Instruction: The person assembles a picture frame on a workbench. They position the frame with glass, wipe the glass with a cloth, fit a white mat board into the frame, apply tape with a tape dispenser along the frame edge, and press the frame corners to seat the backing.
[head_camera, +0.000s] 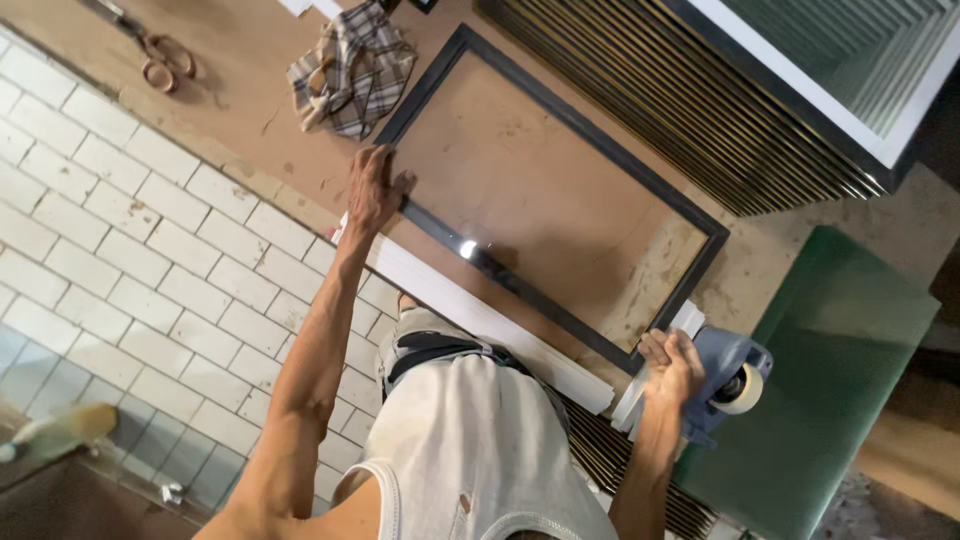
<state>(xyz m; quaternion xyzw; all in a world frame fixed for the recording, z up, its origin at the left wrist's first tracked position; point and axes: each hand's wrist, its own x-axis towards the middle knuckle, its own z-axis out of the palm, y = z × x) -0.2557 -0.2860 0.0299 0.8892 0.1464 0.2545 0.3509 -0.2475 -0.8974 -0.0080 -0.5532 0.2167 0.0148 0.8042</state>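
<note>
Both hands grip the dark picture frame (560, 200), which lies flat on the brown worktable (240, 110): left hand (375, 190) is closed over one corner, right hand (672, 368) holds the opposite corner, fingers curled around it.

Risk, as I judge it: the glossy pane inside can slip or crack if the frame twists btw. the two corners, and the blue tape dispenser (735, 375), just beside the right hand, can get knocked off.

Scissors (160, 58) and a checked cloth (350, 70) lie well apart.

Hard to see: whether glass really sits in the frame; the stacked frames (700, 110) at right are cut off.
</note>
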